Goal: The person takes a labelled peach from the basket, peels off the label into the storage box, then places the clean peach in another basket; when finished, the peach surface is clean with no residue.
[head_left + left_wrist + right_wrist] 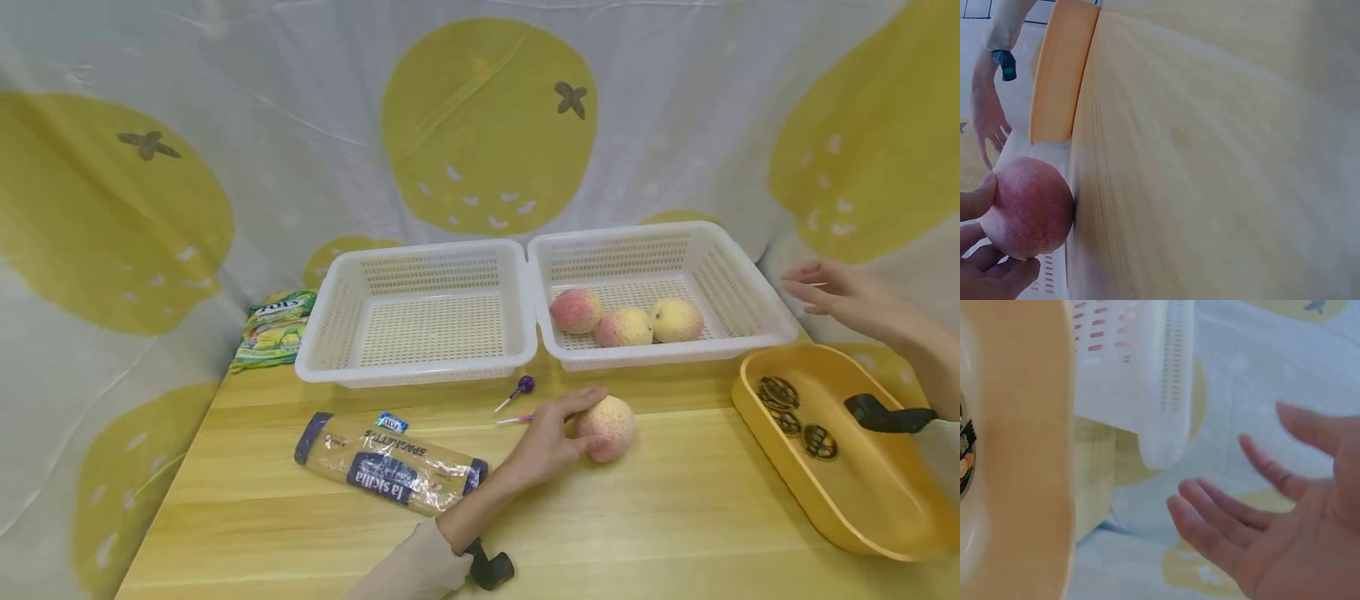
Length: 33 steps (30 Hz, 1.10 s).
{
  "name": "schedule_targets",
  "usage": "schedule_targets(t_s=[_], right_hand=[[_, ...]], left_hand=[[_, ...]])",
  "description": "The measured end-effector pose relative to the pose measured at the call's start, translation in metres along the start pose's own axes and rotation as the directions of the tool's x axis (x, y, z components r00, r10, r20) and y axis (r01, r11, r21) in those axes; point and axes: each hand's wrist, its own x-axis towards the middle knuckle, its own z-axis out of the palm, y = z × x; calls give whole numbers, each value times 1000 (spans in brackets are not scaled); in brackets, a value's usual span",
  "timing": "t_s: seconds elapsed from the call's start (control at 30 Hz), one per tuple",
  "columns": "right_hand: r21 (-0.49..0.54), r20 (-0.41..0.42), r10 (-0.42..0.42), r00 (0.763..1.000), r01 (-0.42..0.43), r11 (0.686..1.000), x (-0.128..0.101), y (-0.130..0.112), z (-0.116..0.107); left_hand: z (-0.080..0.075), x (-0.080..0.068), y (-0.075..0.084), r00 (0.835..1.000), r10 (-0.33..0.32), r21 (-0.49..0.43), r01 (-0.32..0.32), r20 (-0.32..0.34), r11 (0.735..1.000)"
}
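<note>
A pink-yellow peach (609,427) (1029,206) lies on the wooden table (675,517). My left hand (581,421) grips it from the left, thumb (979,194) on one side and curled fingers (997,275) on the other. My right hand (810,287) (1272,506) hovers open, palm showing and fingers spread, beside the right white basket (675,354) (1147,375) and above the yellow tray (825,500) (1016,450). It holds nothing. Three more peaches (626,325) lie in that basket.
An empty white basket (420,367) stands left of the other. A spaghetti pack (390,467), a small blue candy (392,422) and a purple lollipop (517,392) lie near my left hand. A green snack bag (276,329) sits far left. The tray holds several patterned pieces (780,393).
</note>
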Motion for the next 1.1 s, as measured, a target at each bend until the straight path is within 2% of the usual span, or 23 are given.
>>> schedule_targets(t_s=[0.1, 0.17, 0.33, 0.53, 0.7, 0.9, 1.0, 1.1], right_hand=[[79, 144, -27, 989, 16, 997, 20, 1, 3], [135, 204, -38, 978, 11, 991, 30, 8, 7], [235, 247, -33, 969, -27, 972, 49, 25, 9], [352, 381, -26, 924, -119, 928, 60, 40, 8], [448, 413, -66, 908, -140, 883, 64, 52, 10], [489, 412, -88, 907, -139, 861, 67, 59, 10], [492, 412, -87, 907, -141, 859, 67, 59, 9], [482, 412, -86, 907, -137, 865, 65, 60, 10]], left_hand=[[0, 0, 1, 1000, -1, 11, 1, 0, 1000], [1, 1, 1, 1000, -6, 14, 6, 4, 1000], [2, 2, 1, 1000, -22, 15, 21, 9, 1000], [0, 1, 0, 999, -30, 10, 30, 16, 1000], [0, 1, 0, 999, -40, -28, 41, 32, 999], [-1, 0, 4, 999, -42, -48, 44, 34, 998], [-10, -3, 17, 997, -28, -88, 34, 70, 996], [-30, -2, 41, 992, 26, -127, -11, 120, 992]])
